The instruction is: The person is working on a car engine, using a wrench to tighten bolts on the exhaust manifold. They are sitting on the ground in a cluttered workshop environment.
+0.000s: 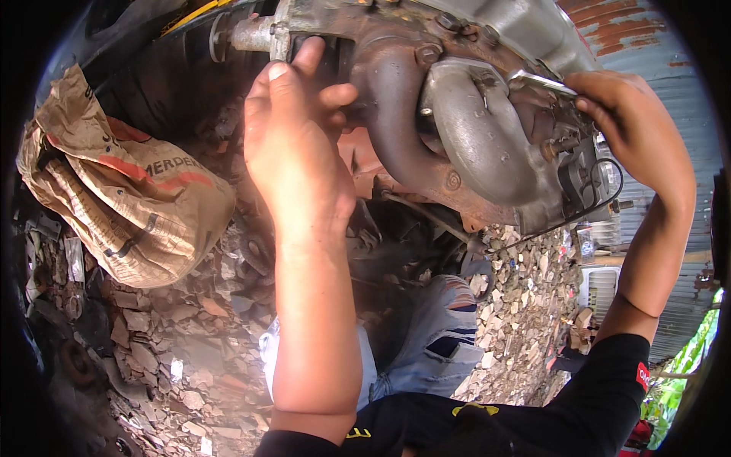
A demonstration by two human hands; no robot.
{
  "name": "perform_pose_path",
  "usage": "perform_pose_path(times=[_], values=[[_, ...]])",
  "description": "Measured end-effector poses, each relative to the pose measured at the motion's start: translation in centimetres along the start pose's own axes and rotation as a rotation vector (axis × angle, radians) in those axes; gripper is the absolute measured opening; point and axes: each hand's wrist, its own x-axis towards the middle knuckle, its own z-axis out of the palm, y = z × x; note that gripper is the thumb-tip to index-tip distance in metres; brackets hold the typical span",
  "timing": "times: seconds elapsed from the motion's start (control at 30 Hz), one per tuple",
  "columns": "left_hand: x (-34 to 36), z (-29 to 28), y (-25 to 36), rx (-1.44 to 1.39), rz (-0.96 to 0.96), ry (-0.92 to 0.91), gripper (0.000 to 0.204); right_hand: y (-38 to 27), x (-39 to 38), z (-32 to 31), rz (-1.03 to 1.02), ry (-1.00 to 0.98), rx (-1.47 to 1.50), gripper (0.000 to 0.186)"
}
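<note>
A large engine with rusty and grey metal parts fills the top middle. Two curved manifold pipes, one brown (396, 114) and one grey (480, 133), run down its side. My left hand (301, 122) is raised beside the brown pipe, under a pale metal flange (282, 34). Its thumb and fingers are spread apart, and nothing shows in them; whether the fingertips touch the engine I cannot tell. At the engine's right side, my right hand (628, 114) pinches the end of a flat silver bar (542, 81), perhaps a spanner handle, whose far end lies against the engine.
A crumpled brown paper sack (145, 198) stands at left. Broken stone and rubble (518, 297) cover the ground. A thin black cable (563, 225) loops off the engine's lower right. Corrugated metal sheeting (678, 137) lines the right side, near a white plastic crate (600, 286).
</note>
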Motion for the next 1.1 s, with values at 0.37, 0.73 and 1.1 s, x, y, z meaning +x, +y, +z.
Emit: perform_pose_path(times=[0.37,0.73,1.1], values=[[1.6,-0.1,0.0,-0.073,-0.071,0.048,0.034,-1.7,2.3,-0.6,0.115,-0.021,0.069,0.020],[3.8,-1.6,-0.8,-0.112,-0.127,-0.040,0.039,-2.2,2.7,-0.9,0.211,-0.039,0.186,0.021],[2.8,-2.4,0.3,-0.041,-0.053,-0.077,0.040,-0.7,2.0,0.4,0.244,-0.194,0.218,0.024]])
